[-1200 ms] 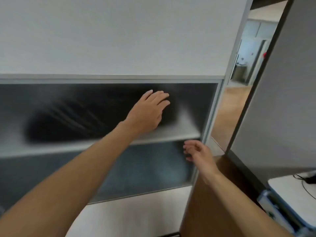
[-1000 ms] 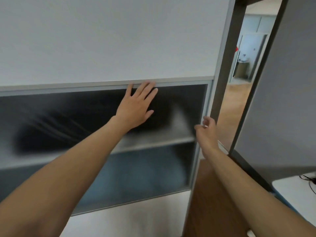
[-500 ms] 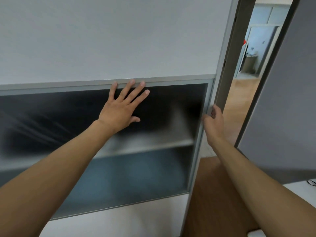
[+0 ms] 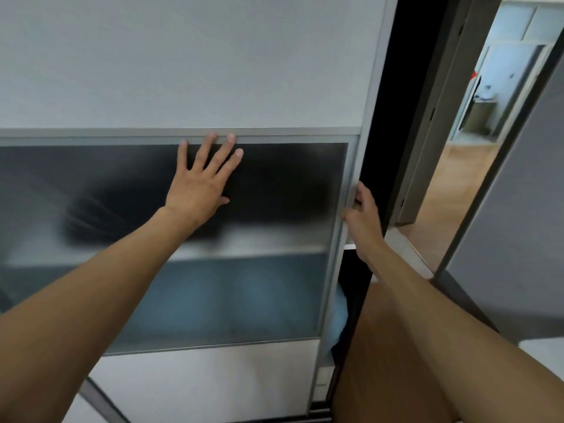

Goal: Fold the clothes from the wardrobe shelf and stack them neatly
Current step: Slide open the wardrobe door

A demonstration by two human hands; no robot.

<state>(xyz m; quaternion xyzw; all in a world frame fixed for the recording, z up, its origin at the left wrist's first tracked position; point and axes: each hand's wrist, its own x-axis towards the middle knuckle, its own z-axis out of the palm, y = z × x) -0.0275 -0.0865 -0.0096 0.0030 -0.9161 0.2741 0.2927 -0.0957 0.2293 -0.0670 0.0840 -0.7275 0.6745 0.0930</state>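
A sliding wardrobe door (image 4: 213, 71) with a frosted glass panel (image 4: 274, 288) fills the head view. My left hand (image 4: 201, 181) presses flat on the glass, fingers spread. My right hand (image 4: 361, 212) grips the door's right edge frame (image 4: 351, 166), fingers curled round it. Behind the glass, blurred, a dark pile of clothes (image 4: 122, 206) lies on the upper shelf and blue clothes (image 4: 213, 297) on the lower one. A narrow dark gap (image 4: 381, 117) shows beside the door edge, with a bit of light blue fabric (image 4: 335, 325) peeking out low down.
A brown wooden panel (image 4: 375, 361) stands at the lower right by the wardrobe. A grey room door (image 4: 518, 239) hangs open on the right, and past it a doorway (image 4: 476, 132) shows wooden floor and another room.
My right hand rose from below and took hold of the door's right edge. The left hand shifted left on the glass. The door has slid left, uncovering a dark gap.
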